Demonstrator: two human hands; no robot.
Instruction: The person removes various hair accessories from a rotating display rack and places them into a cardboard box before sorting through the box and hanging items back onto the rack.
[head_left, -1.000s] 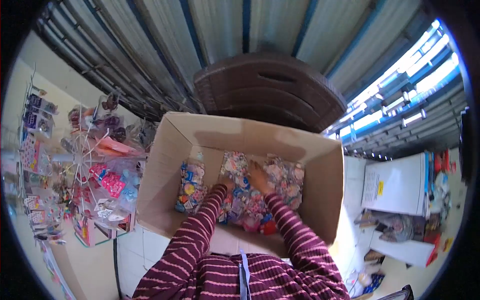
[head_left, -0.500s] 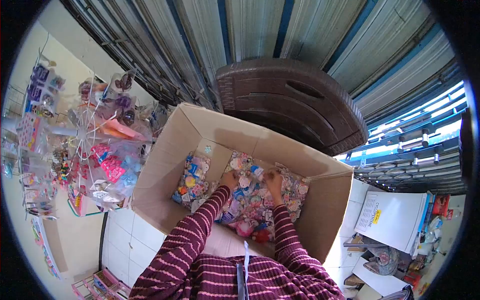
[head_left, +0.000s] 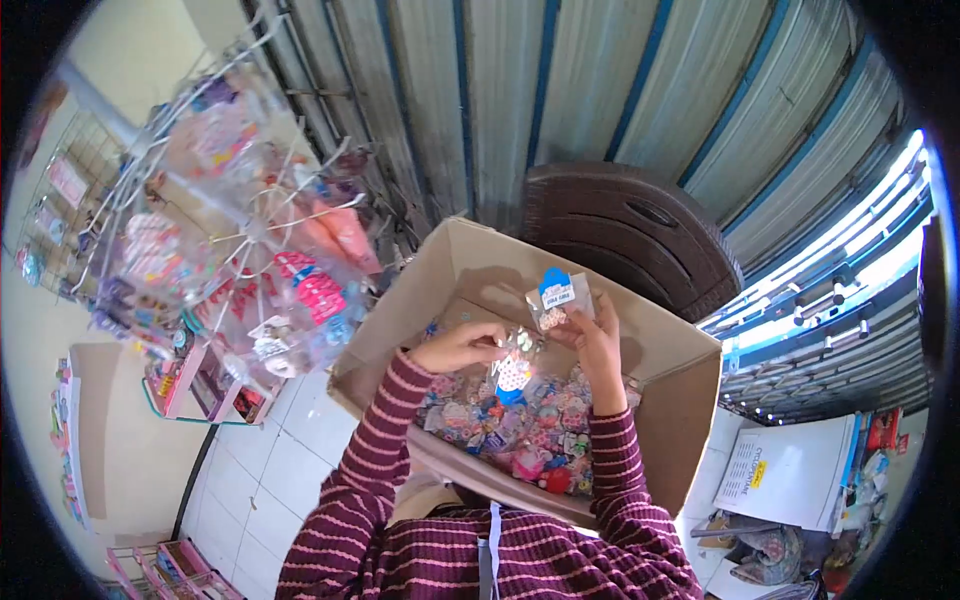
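Observation:
Above the cardboard box, my left hand is closed, pinching the end of a small clear packet with a dotted pale part and a blue part hanging lowest. My right hand grips another clear packet between thumb and fingers; it has a blue and white card at its top and small pinkish pieces low down. Beneath both hands, many small colourful packaged trinkets cover the box floor, with a pink one and a red one near the front. What exactly the packets contain is too small to tell.
A brown plastic chair stands behind the box, against a corrugated metal shutter. To the left, a wire rack hung with bagged goods comes close to the box. A white carton is at the right on the tiled floor.
Both hands have risen from among the trinkets, each now holding a packet above the box. My view has shifted, and the hanging rack looks nearer.

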